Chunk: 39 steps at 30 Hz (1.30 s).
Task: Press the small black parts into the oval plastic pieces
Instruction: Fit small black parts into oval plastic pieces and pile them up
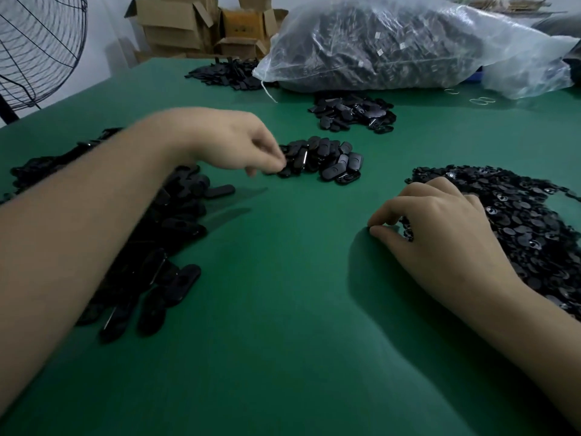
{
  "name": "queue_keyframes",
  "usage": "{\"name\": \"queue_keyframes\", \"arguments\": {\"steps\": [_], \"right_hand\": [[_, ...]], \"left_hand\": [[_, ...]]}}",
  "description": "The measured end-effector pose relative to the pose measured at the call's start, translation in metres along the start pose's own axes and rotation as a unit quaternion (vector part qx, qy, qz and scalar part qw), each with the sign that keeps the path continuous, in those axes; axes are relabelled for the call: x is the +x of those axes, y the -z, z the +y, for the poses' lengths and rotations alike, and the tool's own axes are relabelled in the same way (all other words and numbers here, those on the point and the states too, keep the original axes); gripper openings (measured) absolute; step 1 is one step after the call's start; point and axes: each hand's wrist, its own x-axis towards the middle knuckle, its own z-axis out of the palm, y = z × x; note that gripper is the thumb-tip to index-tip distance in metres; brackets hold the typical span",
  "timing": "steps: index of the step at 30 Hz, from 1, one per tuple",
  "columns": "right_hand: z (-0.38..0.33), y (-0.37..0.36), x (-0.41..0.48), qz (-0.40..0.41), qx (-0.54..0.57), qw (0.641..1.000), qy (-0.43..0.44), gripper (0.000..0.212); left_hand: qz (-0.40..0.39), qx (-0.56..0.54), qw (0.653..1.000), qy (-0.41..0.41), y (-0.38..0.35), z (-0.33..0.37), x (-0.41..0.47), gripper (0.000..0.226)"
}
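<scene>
Motion blur on the left hand (232, 143); its curled fingertips meet the middle pile of oval pieces (327, 158), grasp not determinable. The forearm hides much of the left heap of oval pieces (176, 221). The right hand (440, 221) has fingertips curled under, so anything held is hidden. The heap of small black parts (534, 221) and the fan (37, 42) are cut by frame edges. The bag (408, 42) contents are indistinct

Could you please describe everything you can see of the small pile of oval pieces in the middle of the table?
The small pile of oval pieces is a loose heap of black, slightly glossy, plastic-looking ovals, lying flat or tilted over one another on the green table. Several show a curved mark on top. It sits apart from the pile behind it. The left hand reaches its left edge, curled fingers touching the nearest pieces; blur hides whether one is held.
</scene>
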Motion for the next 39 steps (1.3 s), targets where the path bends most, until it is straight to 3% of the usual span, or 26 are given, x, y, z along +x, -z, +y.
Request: {"name": "queue_keyframes", "arguments": {"steps": [4, 15, 22, 24, 26, 29, 32, 35, 39], "right_hand": [[-0.002, -0.001, 0.001, -0.003, -0.009, 1.0, 0.009, 0.007], [-0.017, -0.006, -0.006, 0.027, -0.016, 0.998, 0.063, 0.017], [-0.024, -0.006, -0.006, 0.025, -0.061, 0.994, 0.085, 0.017], [-0.028, -0.005, -0.005, 0.023, -0.021, 0.996, 0.089, 0.014], [-0.031, -0.003, -0.002, 0.026, 0.105, 0.992, 0.058, 0.014], [-0.036, 0.0, 0.006, 0.0, 0.328, 0.943, -0.047, 0.019], [-0.039, 0.001, 0.01, -0.025, 0.47, 0.874, -0.117, 0.022], [-0.04, -0.003, 0.009, -0.05, 0.54, 0.828, -0.14, 0.022], [-0.043, -0.009, 0.006, -0.052, 0.584, 0.795, -0.156, 0.018]], "left_hand": [[-0.09, 0.114, 0.989, -0.005, 0.011, -0.014, -0.03, 0.017], [-0.111, 0.218, 0.968, 0.064, -0.003, -0.023, -0.053, 0.022], [-0.107, 0.222, 0.966, 0.077, -0.01, -0.017, -0.057, 0.023], [-0.099, 0.219, 0.968, 0.073, -0.011, -0.016, -0.058, 0.021], [-0.091, 0.221, 0.969, 0.07, -0.012, -0.015, -0.058, 0.02], [-0.086, 0.221, 0.969, 0.072, -0.012, -0.016, -0.059, 0.018], [-0.081, 0.225, 0.968, 0.074, -0.012, -0.016, -0.059, 0.017], [-0.077, 0.222, 0.969, 0.075, -0.013, -0.017, -0.058, 0.019], [-0.087, 0.195, 0.975, 0.069, -0.011, -0.021, -0.056, 0.025]]}}
